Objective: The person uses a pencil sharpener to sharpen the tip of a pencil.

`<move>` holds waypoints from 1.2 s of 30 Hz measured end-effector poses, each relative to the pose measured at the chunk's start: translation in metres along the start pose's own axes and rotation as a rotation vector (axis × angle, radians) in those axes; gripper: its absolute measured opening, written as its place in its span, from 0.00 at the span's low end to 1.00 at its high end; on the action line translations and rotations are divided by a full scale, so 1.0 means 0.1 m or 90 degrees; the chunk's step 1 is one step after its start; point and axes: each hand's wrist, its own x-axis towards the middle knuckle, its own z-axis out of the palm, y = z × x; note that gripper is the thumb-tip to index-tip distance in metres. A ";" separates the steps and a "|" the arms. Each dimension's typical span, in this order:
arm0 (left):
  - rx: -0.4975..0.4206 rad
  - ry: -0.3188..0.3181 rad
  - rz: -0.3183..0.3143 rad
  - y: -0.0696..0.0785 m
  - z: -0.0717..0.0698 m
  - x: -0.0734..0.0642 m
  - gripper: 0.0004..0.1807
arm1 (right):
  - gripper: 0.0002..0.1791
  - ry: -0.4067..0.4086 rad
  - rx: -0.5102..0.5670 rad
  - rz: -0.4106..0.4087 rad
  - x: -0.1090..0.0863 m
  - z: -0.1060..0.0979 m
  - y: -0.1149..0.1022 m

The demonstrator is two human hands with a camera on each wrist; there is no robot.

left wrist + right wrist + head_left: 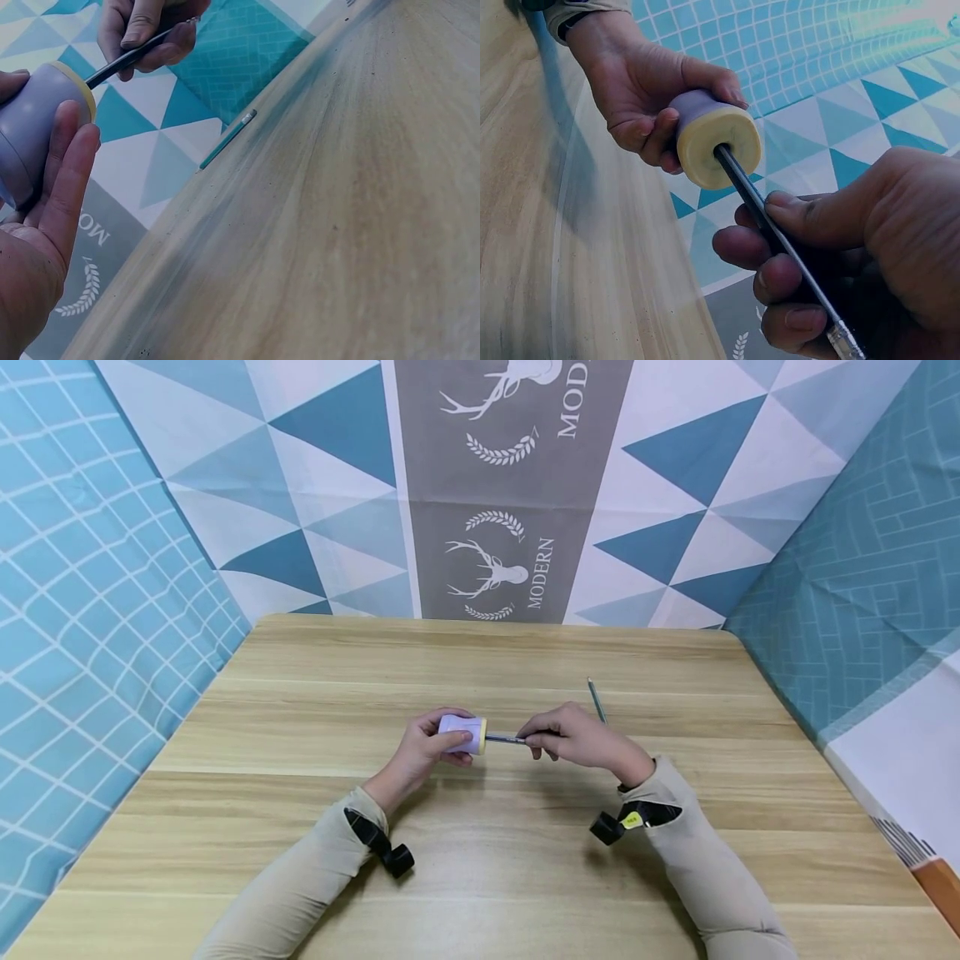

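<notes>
My left hand (426, 750) grips a lilac pencil sharpener (454, 734) with a pale yellow end, fingers and thumb wrapped about its body. The yellow face (739, 139) points toward my right hand (576, 737) and has a round hole in it. A dark pencil (504, 739) with a silvery ferrule runs into that hole, its tip hidden inside. Thumb and fingers of the right hand pinch the pencil along its shaft. Both hands are held up over the wooden table. A green pencil (596, 700) lies on the table beyond the right hand.
The wooden table (315, 693) reaches back to a patterned cloth wall (337, 460) of blue and white triangles. Blue cloths hang at the left and right sides. A black camera (399, 861) sits on the left wrist and another camera (606, 828) on the right.
</notes>
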 end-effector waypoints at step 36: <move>0.021 -0.021 -0.015 -0.02 0.02 -0.02 0.16 | 0.11 -0.093 0.139 0.046 -0.07 -0.11 0.04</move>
